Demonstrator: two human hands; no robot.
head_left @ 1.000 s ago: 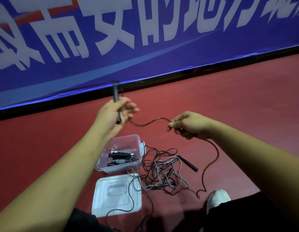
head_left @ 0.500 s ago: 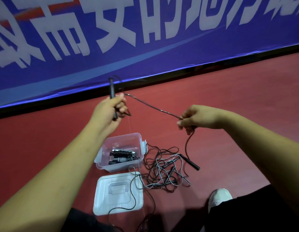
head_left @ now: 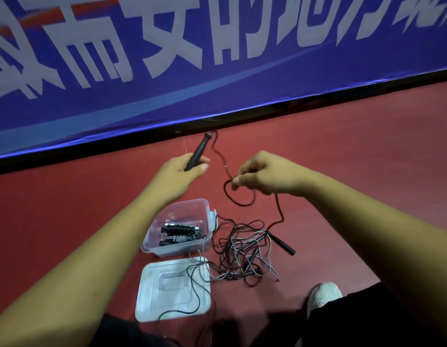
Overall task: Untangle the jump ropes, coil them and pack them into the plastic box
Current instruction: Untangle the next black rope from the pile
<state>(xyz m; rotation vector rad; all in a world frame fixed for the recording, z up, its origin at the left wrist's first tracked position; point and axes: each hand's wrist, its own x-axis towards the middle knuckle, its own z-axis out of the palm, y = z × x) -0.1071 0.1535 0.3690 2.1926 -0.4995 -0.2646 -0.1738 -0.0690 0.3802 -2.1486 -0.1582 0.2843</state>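
Red sports floor (head_left: 342, 146), blue banner with white characters (head_left: 217, 96) along its far edge. Left hand (head_left: 178, 175) grips a black jump-rope handle (head_left: 198, 152), tip pointing away. Thin black cord (head_left: 221, 160) runs from that tip to the right hand (head_left: 265, 175), pinched between thumb and fingers, a small loop hanging below. Cord drops to a tangled pile of black and grey ropes (head_left: 242, 256) just right of the clear plastic box (head_left: 192, 202), which holds coiled ropes (head_left: 179, 230). Translucent lid (head_left: 152, 304) lies near the box.
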